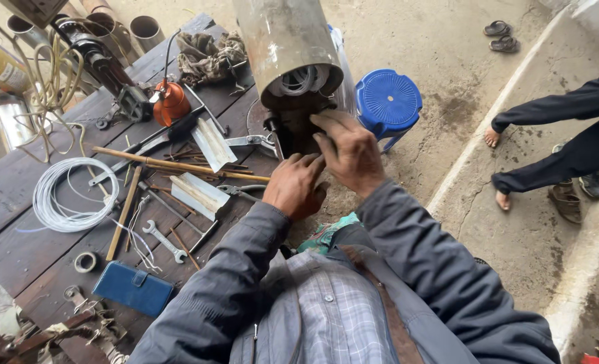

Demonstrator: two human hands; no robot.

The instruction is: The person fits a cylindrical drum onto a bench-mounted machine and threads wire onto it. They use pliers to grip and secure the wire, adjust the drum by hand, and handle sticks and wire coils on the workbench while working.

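Fingers (326, 128) of my right hand (350, 155) are stretched out flat, pressing on the dark open end (292, 121) of the big metal cylinder (282, 40); not wrapped round anything as far as I can see. Left hand (292, 185) sits just below and beside it, fingers curled in toward the same dark end, tips hidden, so I can't tell if it's pinching a part or just bracing.

Progress, my read: work on the cylinder end looks mid-way. White wire loops (303, 79) sit inside the mouth, just above my fingertips, not tied off or covered. No cap on the end, so closing up looks left to do.

Big to small, rel. to fingers: the cylinder rises straight up and away from the fingertips, touching them at its lower end. Wooden bench (16, 202) spreads out left of both hands. Blue stool (388, 101) stands just right of the right hand's fingers, on the floor. White wire coil (73, 194) lies well to the left. Blue wallet-like case (132, 288) lies down-left, near my left elbow. Orange oil can (171, 101) is up-left, apart. Two bent metal strips (201, 192) lie left of the left hand, near. Pliers (242, 191) lie just beside left knuckles. Spanner (164, 241) is down-left.

Another person's legs (569, 148) are far right, well apart.
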